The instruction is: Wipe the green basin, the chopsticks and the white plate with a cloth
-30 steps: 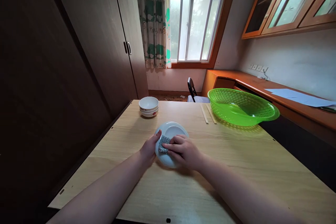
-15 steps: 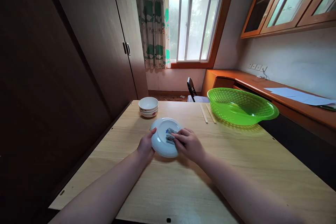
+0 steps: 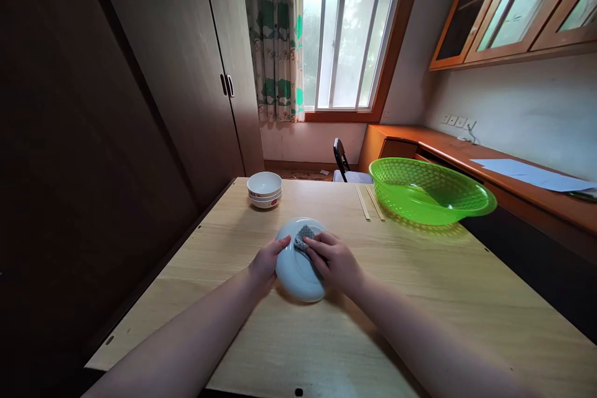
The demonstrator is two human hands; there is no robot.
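A white plate (image 3: 298,280) is tilted above the table with its underside facing me. My left hand (image 3: 268,261) grips its left rim, thumb on the underside and the other fingers hidden beneath. My right hand (image 3: 336,261) is closed on a grey cloth (image 3: 303,238) and presses it against the upper part of the plate's underside. Part of the plate's right side is hidden by that hand.
Beyond the plate, stacked white bowls (image 3: 264,189) stand near the far left edge of the wooden table (image 3: 261,348). Pale chopsticks (image 3: 362,202) lie beside a green plastic basket (image 3: 433,199) at the far right. A folding chair (image 3: 342,158) stands behind the table.
The plate has shifted slightly right and toward me, both hands moving with it. The cloth has gone from the middle of the underside to its upper part.
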